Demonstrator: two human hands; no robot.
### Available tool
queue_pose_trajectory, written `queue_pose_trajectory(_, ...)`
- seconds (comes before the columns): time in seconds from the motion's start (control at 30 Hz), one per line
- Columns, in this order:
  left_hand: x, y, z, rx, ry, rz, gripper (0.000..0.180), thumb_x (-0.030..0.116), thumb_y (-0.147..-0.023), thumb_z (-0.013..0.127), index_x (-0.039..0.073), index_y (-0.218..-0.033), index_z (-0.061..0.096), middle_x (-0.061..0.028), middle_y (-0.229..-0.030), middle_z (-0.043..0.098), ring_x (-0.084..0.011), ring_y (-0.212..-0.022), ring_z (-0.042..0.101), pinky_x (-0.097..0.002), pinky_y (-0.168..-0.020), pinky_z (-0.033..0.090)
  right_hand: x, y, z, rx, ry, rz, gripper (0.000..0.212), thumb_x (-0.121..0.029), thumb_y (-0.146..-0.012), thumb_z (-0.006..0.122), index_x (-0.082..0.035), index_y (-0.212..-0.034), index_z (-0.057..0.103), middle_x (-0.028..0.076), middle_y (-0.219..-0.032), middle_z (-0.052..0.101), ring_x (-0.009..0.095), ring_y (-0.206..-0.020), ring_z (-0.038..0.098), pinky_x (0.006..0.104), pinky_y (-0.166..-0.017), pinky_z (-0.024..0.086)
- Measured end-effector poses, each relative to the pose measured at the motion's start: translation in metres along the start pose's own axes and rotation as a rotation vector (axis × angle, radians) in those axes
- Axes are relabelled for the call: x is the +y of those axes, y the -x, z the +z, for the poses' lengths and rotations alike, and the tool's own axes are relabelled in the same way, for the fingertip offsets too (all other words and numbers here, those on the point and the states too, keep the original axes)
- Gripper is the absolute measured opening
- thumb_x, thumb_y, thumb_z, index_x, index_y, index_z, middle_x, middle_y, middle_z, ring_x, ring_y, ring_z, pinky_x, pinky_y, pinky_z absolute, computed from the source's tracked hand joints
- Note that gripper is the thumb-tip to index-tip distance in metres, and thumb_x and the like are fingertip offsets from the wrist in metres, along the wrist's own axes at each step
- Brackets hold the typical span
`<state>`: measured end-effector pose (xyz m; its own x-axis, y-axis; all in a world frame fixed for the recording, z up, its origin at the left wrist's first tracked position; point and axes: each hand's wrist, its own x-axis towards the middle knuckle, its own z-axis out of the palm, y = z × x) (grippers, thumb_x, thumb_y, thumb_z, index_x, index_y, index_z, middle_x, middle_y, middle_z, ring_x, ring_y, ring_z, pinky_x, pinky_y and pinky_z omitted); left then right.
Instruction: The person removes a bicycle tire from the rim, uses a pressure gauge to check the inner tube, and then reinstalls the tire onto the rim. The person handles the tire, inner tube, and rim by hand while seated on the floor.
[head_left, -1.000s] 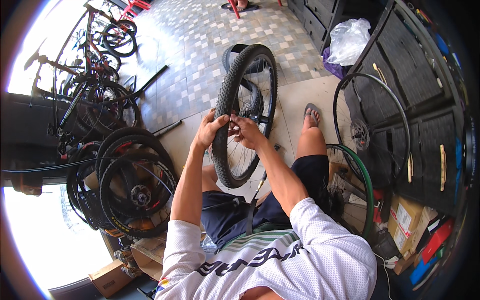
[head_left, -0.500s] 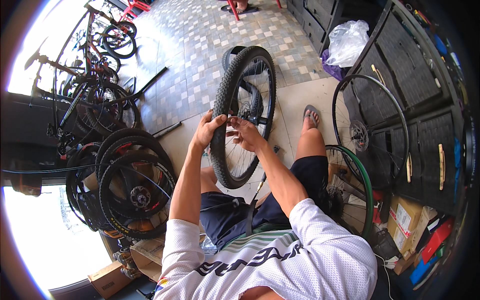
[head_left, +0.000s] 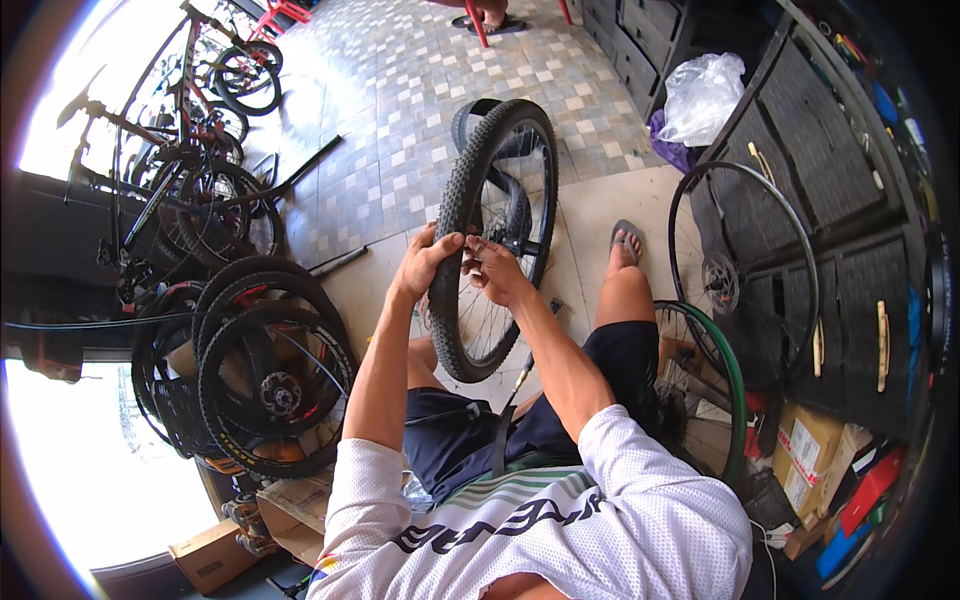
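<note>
Slightly shifted right in my view, the tyre is gripped by the left hand; just right of that, the right hand curls narrow, its hold unclear.

Tyre matt, knobbly rubber; bag glossy, crinkled plastic; shirt mesh cloth; box cardboard.

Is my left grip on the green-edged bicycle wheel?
No, your left grip is on the knobbly black rubber tyre, while the green-edged bicycle wheel is beside your right leg.
</note>
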<state>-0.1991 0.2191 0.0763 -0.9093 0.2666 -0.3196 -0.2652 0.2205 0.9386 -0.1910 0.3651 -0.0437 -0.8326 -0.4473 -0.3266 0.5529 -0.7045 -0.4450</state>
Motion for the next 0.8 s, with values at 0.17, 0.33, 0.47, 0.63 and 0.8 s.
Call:
queue_pose_trajectory(0.17, -0.009, 0.000, 0.000, 0.067, 0.096, -0.023, 0.044, 0.032, -0.089, 0.071, 0.000, -0.119, 0.065, -0.0074, -0.100, 0.070, -0.0140, -0.083, 0.065, -0.0289, -0.075, 0.054, 0.004, 0.001, 0.011, 0.085, -0.017, 0.001, 0.016, -0.032, -0.101, 0.063, -0.016, -0.104, 0.063, -0.005, -0.079, 0.054, 0.009, -0.065, 0.056, 0.0225, -0.047, 0.033)
queue_pose_trajectory(0.33, 0.000, 0.000, 0.000, 0.036, -0.038, 0.064, 0.047, 0.039, -0.089, 0.070, -0.001, -0.112, 0.069, -0.0095, -0.100, 0.070, -0.0157, -0.085, 0.064, -0.0294, -0.075, 0.052, 0.004, 0.007, 0.001, -0.032, 0.024, -0.042, 0.021, -0.038, -0.104, 0.058, -0.019, -0.113, 0.062, -0.008, -0.088, 0.056, 0.011, -0.084, 0.057, 0.0272, -0.065, 0.040)
queue_pose_trajectory(0.47, 0.003, 0.007, 0.002, 0.075, -0.109, 0.070, 0.053, 0.048, -0.088, 0.069, -0.002, -0.107, 0.069, -0.0085, -0.097, 0.063, -0.0155, -0.084, 0.060, -0.0307, -0.073, 0.050, 0.009, 0.007, -0.006, -0.109, 0.008, -0.065, 0.011, -0.025, -0.103, 0.060, -0.018, -0.111, 0.062, -0.009, -0.092, 0.060, 0.012, -0.086, 0.058, 0.0287, -0.068, 0.041)
queue_pose_trajectory(0.63, -0.006, 0.000, -0.003, 0.049, -0.139, 0.141, 0.047, 0.040, -0.090, 0.069, 0.000, -0.114, 0.068, -0.0083, -0.094, 0.067, -0.0141, -0.080, 0.063, -0.0289, -0.070, 0.052, 0.011, 0.002, -0.012, -0.175, -0.002, -0.082, 0.005, -0.017, -0.103, 0.058, -0.018, -0.106, 0.062, -0.007, -0.089, 0.059, 0.012, -0.083, 0.058, 0.0283, -0.064, 0.042)
queue_pose_trajectory(0.8, -0.001, 0.004, 0.006, 0.063, -0.096, 0.043, 0.052, 0.041, -0.089, 0.069, -0.001, -0.119, 0.068, -0.0107, -0.096, 0.069, -0.0158, -0.085, 0.064, -0.0301, -0.076, 0.053, 0.011, 0.008, -0.011, -0.119, -0.056, -0.097, 0.004, -0.016, -0.103, 0.059, -0.017, -0.101, 0.062, -0.005, -0.086, 0.056, 0.009, -0.069, 0.047, 0.0305, -0.063, 0.041)
